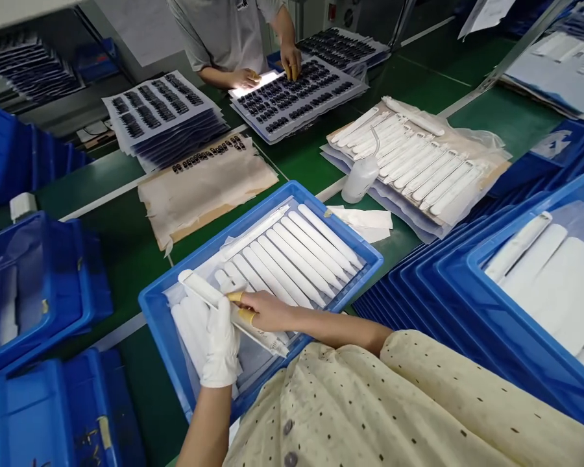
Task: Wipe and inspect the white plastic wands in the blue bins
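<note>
My left hand (221, 347), in a white glove, is wrapped round a long, narrow white plastic casing (265, 338), which lies slantwise above a blue tray (148, 301). Yellow finger cots cover fingertips of my right hand (260, 310), which is closed against the casing's side. A small white piece (232, 283) shows at those fingertips; its kind I cannot make out. Beneath my hands, the tray holds a row of similar white casings (292, 259) on a clear plastic sheet. More casings lie at its left end, partly hidden by my glove.
White wipes (365, 222) and a squeeze bottle (360, 178) are beyond the tray. A stack of white parts (418, 159) stands behind them. Stacked blue trays (433, 272) rise at right, others (58, 279) at left. Across the bench, a co-worker's hands (291, 61) touch sheets of black parts (296, 97).
</note>
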Motion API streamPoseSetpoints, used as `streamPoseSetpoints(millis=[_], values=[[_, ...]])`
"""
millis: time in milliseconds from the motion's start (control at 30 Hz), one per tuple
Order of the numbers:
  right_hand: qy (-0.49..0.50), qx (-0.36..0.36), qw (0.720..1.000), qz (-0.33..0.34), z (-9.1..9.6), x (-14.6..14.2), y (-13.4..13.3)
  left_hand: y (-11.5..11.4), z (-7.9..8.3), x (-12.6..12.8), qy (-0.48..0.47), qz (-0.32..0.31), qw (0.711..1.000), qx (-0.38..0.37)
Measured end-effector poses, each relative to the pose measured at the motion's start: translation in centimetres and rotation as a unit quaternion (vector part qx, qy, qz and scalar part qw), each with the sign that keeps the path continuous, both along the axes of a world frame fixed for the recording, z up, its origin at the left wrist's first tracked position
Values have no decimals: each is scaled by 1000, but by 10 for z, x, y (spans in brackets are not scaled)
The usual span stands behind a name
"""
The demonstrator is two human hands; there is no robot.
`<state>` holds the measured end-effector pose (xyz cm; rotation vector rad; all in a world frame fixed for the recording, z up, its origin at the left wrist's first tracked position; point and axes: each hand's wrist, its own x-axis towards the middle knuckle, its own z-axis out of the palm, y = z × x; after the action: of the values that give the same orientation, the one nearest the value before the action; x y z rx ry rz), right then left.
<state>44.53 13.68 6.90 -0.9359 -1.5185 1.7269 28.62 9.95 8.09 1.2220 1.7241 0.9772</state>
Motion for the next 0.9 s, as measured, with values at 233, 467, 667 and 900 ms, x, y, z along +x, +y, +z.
streamPoseSetpoints(millis=[233, 467, 667, 900], values=[[43, 54, 994, 86, 31, 130, 52, 19, 34, 41, -109, -72, 991, -33], [-161, 34, 864, -476, -52, 273, 89, 22, 62, 34, -193, -160, 958, -140], [-118, 27, 865, -488, -95, 290, 83, 15, 60, 26, -228, -155, 952, -132], [75, 74, 934, -341, 10, 200, 63, 6, 68, 29, -197, -149, 956, -158]])
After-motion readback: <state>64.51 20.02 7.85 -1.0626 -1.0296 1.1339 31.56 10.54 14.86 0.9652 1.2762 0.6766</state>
